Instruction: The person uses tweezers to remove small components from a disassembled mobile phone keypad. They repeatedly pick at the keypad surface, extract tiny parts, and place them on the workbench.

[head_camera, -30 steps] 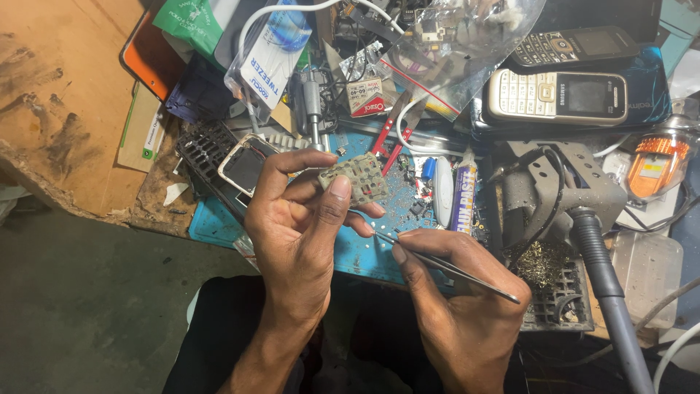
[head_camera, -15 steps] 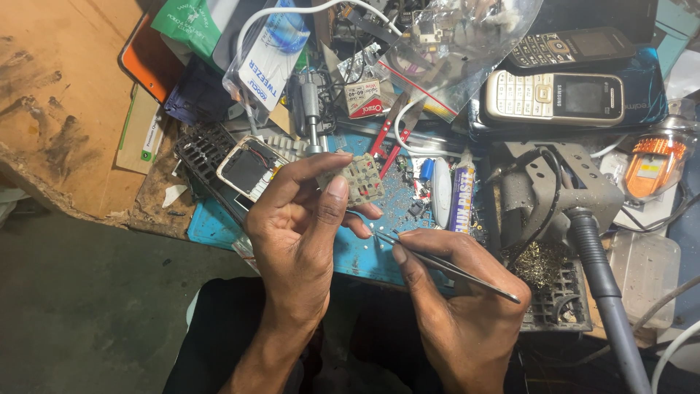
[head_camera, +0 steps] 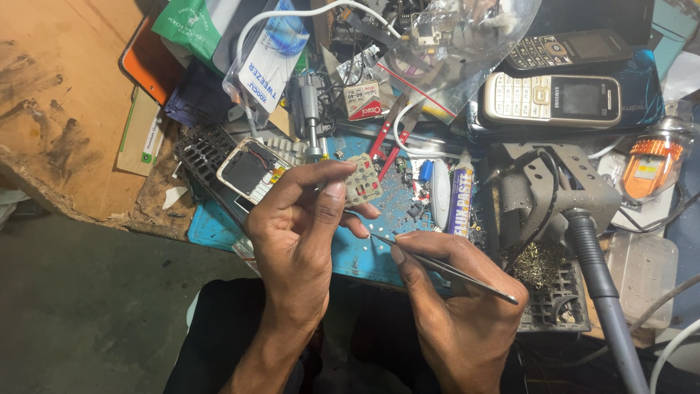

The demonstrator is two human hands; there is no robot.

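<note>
Keypad board (head_camera: 362,180), small and pale with rows of round contacts, is pinched between thumb and fingers of the left hand (head_camera: 295,222), raised above the blue mat (head_camera: 364,252) on the counter (head_camera: 65,109). Left of the board lies an opened phone frame (head_camera: 248,171). Right of the board, the right hand (head_camera: 456,292) grips slim metal tweezers (head_camera: 445,266), whose tips point toward the board's lower edge, perhaps touching it. Farther right stands a grey soldering stand (head_camera: 561,193).
</note>
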